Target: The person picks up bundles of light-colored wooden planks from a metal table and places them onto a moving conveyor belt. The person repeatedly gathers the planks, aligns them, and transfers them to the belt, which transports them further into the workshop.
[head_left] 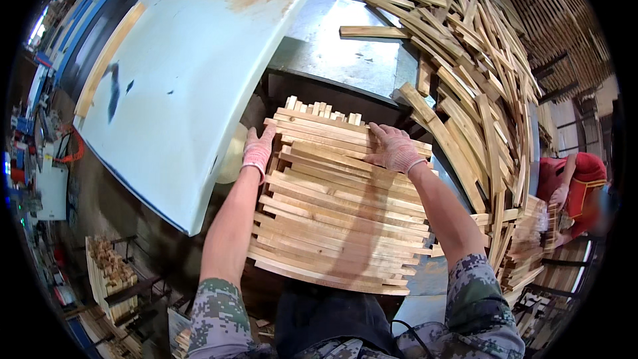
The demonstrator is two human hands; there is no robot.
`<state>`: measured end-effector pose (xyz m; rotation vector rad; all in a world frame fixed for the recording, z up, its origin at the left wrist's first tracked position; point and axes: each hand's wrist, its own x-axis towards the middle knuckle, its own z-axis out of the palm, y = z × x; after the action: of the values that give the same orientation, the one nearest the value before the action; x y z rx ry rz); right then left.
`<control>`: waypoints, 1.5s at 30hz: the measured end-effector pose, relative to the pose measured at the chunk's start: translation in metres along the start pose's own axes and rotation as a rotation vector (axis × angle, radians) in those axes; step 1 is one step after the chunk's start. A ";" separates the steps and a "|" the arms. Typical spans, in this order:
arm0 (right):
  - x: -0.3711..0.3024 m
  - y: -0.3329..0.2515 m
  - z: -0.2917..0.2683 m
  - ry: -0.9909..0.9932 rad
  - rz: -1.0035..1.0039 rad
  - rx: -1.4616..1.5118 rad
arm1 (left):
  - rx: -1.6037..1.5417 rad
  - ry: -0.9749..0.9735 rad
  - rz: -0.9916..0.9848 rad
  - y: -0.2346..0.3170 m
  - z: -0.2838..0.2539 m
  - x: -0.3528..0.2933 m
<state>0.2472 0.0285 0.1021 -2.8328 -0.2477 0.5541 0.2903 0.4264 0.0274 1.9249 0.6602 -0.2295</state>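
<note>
A wide stack of pale wooden strips (339, 226) lies in front of me, the strips side by side with uneven ends. My left hand (258, 151), in a pinkish knit glove, rests against the left ends of the far strips, its thumb and fingers apart. On top of the stack near its far right corner lies my right hand (397, 149), in a matching glove with the fingers spread. Neither hand is closed round a strip. More strip ends (322, 110) show just beyond the far edge of the stack.
A large pale blue machine cover (179, 73) stands at left. Behind the stack is a metal table (345, 46), with a big heap of loose strips (465, 86) along its right. A co-worker in red (578, 186) handles strips at far right. A pallet of wood pieces (113, 272) sits lower left.
</note>
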 end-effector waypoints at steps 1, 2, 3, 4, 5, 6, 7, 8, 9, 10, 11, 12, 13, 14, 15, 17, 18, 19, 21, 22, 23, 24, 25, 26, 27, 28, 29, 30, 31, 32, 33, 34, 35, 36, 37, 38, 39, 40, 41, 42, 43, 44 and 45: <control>-0.001 -0.002 0.000 0.013 0.006 -0.006 | 0.062 -0.095 -0.006 0.004 0.004 0.013; -0.001 -0.002 -0.002 -0.001 0.011 -0.001 | 0.055 -0.265 -0.024 0.009 0.007 0.021; -0.001 -0.004 -0.003 0.001 0.013 0.002 | 0.071 -0.238 0.023 0.010 0.009 0.021; -0.002 -0.005 -0.006 -0.003 0.019 0.002 | 0.083 -0.201 0.024 0.012 0.011 0.018; -0.002 -0.006 -0.008 -0.004 0.023 -0.013 | -0.101 -0.240 -0.068 0.016 0.011 0.017; -0.002 -0.007 -0.009 0.012 0.012 -0.005 | -0.041 -0.217 -0.046 0.019 0.012 0.014; -0.001 -0.006 -0.012 -0.014 0.020 0.008 | -0.014 -0.201 -0.011 0.025 0.012 0.012; -0.001 -0.007 -0.014 -0.033 0.020 0.038 | 0.038 -0.177 -0.015 0.030 0.011 0.008; -0.001 -0.007 -0.014 -0.033 0.029 0.029 | -0.104 -0.183 0.034 0.039 0.015 0.008; 0.000 -0.005 -0.015 -0.023 0.027 0.034 | -0.135 -0.180 0.169 0.047 0.014 0.005; 0.001 -0.007 -0.011 -0.035 0.032 0.028 | -0.106 -0.218 0.224 0.058 0.016 0.011; 0.004 -0.005 -0.011 -0.048 0.043 0.034 | -0.088 -0.257 0.231 0.065 0.015 0.012; 0.003 -0.007 -0.006 -0.053 0.077 0.040 | 0.183 -0.172 0.173 0.071 0.016 0.013; 0.007 -0.007 -0.005 -0.030 0.105 0.044 | 0.401 -0.093 0.172 0.079 0.016 0.016; 0.006 -0.006 -0.002 -0.043 0.107 0.042 | 0.415 -0.160 0.119 0.075 0.011 0.012; 0.008 -0.002 -0.001 -0.034 0.079 0.042 | 0.208 -0.124 0.123 0.064 0.005 0.004; 0.010 -0.002 0.000 -0.016 0.067 0.039 | 0.121 -0.097 0.079 0.056 0.002 -0.002; 0.010 0.001 0.000 -0.015 0.066 0.048 | -0.053 -0.116 0.076 0.046 -0.003 -0.008; 0.008 0.001 0.004 0.007 0.088 0.093 | -0.117 -0.066 0.108 0.026 -0.009 -0.023; 0.008 0.001 0.006 0.029 0.109 0.134 | -0.154 -0.028 0.137 0.018 -0.014 -0.032; 0.007 -0.004 0.012 0.132 0.117 0.181 | -0.099 0.016 0.214 0.011 -0.014 -0.043; 0.006 -0.010 0.021 0.133 0.116 0.100 | -0.046 0.055 0.261 0.005 -0.013 -0.057; 0.004 -0.020 0.032 0.197 0.109 0.015 | 0.135 0.091 0.367 0.000 -0.014 -0.070; 0.001 -0.027 0.041 0.191 0.128 -0.068 | 0.136 0.112 0.454 -0.004 -0.010 -0.086; 0.001 -0.027 0.043 0.144 0.154 0.011 | 0.215 0.049 0.504 -0.007 -0.006 -0.101; 0.000 -0.029 0.045 0.196 0.154 -0.029 | 0.273 0.023 0.598 -0.004 0.000 -0.110; -0.001 -0.030 0.044 0.233 0.105 -0.021 | 0.314 -0.010 0.607 -0.003 0.005 -0.118; -0.004 -0.027 0.040 0.272 0.078 -0.016 | 0.319 -0.004 0.687 -0.006 0.005 -0.130; -0.008 -0.032 0.038 0.290 0.108 0.004 | 0.343 -0.012 0.728 -0.009 0.008 -0.145; -0.012 -0.035 0.035 0.290 0.101 0.049 | 0.338 -0.026 0.797 -0.014 0.016 -0.161; -0.022 -0.038 0.033 0.308 0.099 0.178 | 0.370 -0.068 0.751 -0.016 0.020 -0.176; -0.042 -0.047 0.035 0.375 0.130 0.197 | 0.406 -0.127 0.709 -0.016 0.025 -0.193; -0.057 -0.058 0.039 0.319 0.136 0.249 | 0.320 -0.178 0.666 -0.020 0.028 -0.206; -0.073 -0.071 0.046 0.385 0.141 0.280 | 0.253 -0.245 0.597 -0.026 0.027 -0.218; -0.095 -0.073 0.050 0.440 0.090 0.382 | 0.228 -0.318 0.554 -0.029 0.033 -0.233; -0.120 -0.088 0.061 0.480 0.113 0.427 | 0.176 -0.369 0.561 -0.032 0.037 -0.243; -0.157 -0.092 0.071 0.506 0.130 0.502 | 0.189 -0.418 0.535 -0.035 0.043 -0.252; -0.196 -0.093 0.080 0.597 0.104 0.569 | 0.188 -0.445 0.500 -0.038 0.053 -0.270; -0.225 -0.091 0.089 0.533 0.189 0.684 | 0.074 -0.511 0.501 -0.045 0.062 -0.280; -0.260 -0.087 0.097 0.594 0.192 0.795 | -0.019 -0.550 0.450 -0.050 0.070 -0.302; -0.288 -0.085 0.104 0.589 0.345 0.815 | -0.104 -0.587 0.382 -0.053 0.078 -0.315; -0.314 -0.077 0.113 0.625 0.463 0.830 | 0.020 -0.672 0.454 -0.053 0.085 -0.323; -0.343 -0.067 0.124 0.702 0.560 0.905 | 0.161 -0.748 0.526 -0.051 0.091 -0.332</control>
<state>-0.1221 0.0453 0.1274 -1.9772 0.7439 -0.2376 -0.0008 0.2474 0.0939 1.8978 -0.3645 -0.6333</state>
